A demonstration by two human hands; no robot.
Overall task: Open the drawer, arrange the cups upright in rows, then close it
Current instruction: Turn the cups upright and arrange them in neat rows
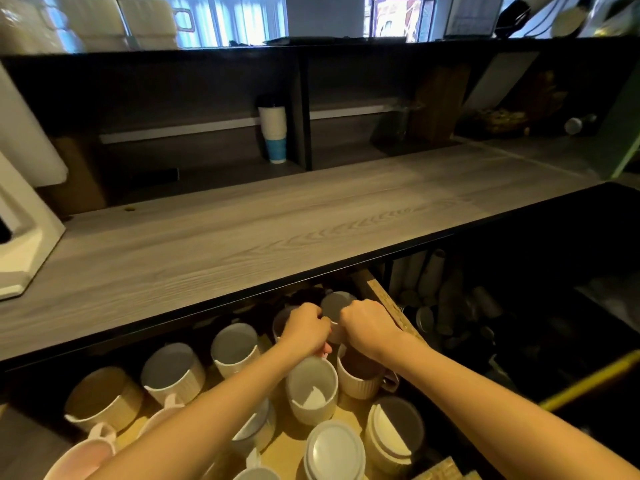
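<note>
The drawer stands pulled out under the wooden counter, holding several ribbed white and cream cups upright on its wooden floor. My left hand is closed on the rim of a dark-inside cup at the back. My right hand is closed beside it, against a grey-inside cup in the back right corner. In front of my hands stand a white cup and a cream cup. An upside-down white cup sits near the front. My forearms hide some cups.
The grey wood counter overhangs the back of the drawer. A stack of paper cups stands on the shelf behind. A white appliance sits at the counter's left. Dark clutter with cans lies to the right of the drawer.
</note>
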